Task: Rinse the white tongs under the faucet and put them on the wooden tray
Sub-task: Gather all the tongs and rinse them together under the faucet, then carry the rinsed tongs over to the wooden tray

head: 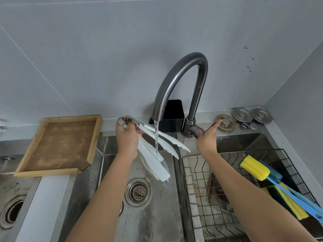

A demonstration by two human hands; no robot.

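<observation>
White tongs point(157, 147) hang from the left hand point(127, 137), which grips them at the hinged metal end, arms fanned down over the sink point(157, 215). Water runs from the dark curved faucet point(180, 81) onto the blades (several blades show; I count at least 2 pairs). The right hand point(208, 137) holds the faucet lever point(196, 131), index finger stretched out. At the left, on the counter, sits the wooden tray point(59, 145). A wire rack point(218, 198) with 2 sponge brushes point(258, 170) fills the right basin.
</observation>
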